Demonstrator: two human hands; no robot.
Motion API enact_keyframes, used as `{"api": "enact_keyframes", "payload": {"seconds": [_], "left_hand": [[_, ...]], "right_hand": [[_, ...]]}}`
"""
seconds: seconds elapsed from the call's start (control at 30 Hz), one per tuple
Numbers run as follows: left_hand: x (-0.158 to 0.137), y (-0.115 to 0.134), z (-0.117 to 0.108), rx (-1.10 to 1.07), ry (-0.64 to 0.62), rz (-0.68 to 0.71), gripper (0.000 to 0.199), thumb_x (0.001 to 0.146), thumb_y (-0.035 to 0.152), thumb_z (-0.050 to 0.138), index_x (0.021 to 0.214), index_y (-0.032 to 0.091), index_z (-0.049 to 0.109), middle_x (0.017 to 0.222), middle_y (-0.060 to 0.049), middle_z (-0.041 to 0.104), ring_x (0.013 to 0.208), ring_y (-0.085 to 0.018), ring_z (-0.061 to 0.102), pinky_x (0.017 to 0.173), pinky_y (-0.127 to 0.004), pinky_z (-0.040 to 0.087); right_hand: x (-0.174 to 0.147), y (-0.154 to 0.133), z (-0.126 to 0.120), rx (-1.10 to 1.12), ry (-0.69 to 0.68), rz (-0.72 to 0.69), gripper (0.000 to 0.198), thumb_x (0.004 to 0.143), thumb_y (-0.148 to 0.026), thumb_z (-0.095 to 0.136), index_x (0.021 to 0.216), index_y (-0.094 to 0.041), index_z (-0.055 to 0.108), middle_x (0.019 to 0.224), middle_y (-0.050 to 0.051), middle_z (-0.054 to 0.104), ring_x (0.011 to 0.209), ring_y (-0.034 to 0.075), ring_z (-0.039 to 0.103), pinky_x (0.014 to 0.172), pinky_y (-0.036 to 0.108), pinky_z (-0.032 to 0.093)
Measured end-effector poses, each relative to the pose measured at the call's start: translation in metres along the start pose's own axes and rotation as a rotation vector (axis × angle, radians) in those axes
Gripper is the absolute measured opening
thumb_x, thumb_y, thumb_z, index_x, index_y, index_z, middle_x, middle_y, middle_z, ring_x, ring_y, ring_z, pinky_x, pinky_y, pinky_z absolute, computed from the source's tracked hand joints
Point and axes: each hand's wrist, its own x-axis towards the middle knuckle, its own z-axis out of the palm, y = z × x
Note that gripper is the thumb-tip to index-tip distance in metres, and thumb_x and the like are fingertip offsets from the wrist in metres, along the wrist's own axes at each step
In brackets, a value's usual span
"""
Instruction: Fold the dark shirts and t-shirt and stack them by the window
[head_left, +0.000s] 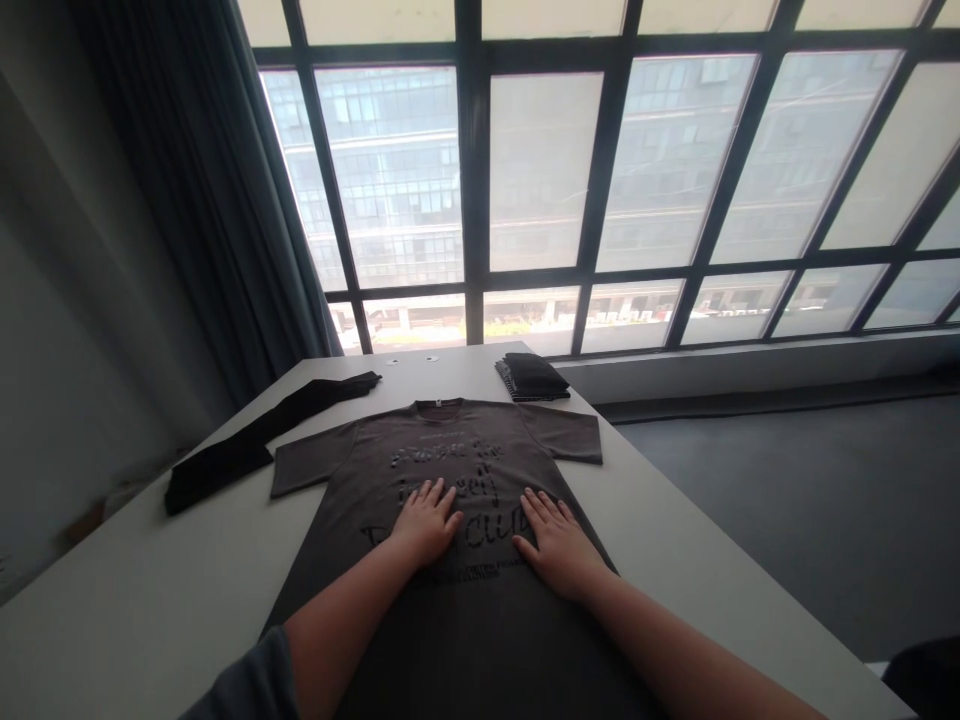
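Note:
A dark grey T-shirt (465, 630) with black lettering across its chest lies spread out, front side up, its collar at the far end and both sleeves laid outward. My left hand (427, 522) rests flat on the lettering, left of the shirt's middle, fingers stretched forward. On the right part of the print lies my right hand (559, 545), palm down with its fingers a little apart. Neither hand grips the cloth. Parts of the lettering are hidden under the hands, and the shirt's lower end runs out of view beneath my arms.
The white table (675, 560) carries the shirt. Long black folded garments (255, 435) lie at the left, and a folded dark stack of cloth (531, 377) sits at the far right corner. Beyond are a dark curtain (217, 200) and large windows (397, 180); grey floor (810, 500) lies to the right.

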Motion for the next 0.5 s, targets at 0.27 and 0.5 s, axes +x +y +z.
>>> {"api": "enact_keyframes", "payload": {"seconds": [0.27,0.5], "left_hand": [[0.055,0.046,0.013,-0.073,0.031,-0.083,0.078,0.102,0.059,0.024,0.165,0.014,0.029,0.174,-0.011,0.017,0.161,-0.034,0.015,0.129,-0.054,0.016],[0.073,0.009,0.013,-0.068,0.08,-0.235,0.077,0.101,0.058,0.024,0.165,0.015,0.032,0.173,-0.011,0.02,0.16,-0.029,0.019,0.129,-0.048,0.017]], "right_hand": [[0.002,0.0,0.004,-0.008,-0.002,0.01,0.083,0.1,-0.062,0.031,0.167,-0.015,0.022,0.174,0.004,0.01,0.162,0.028,0.006,0.131,0.048,0.002],[0.0,-0.002,-0.002,0.001,-0.027,0.027,0.083,0.1,-0.062,0.031,0.168,-0.014,0.02,0.174,0.003,0.009,0.162,0.026,0.006,0.131,0.046,0.002]]}}
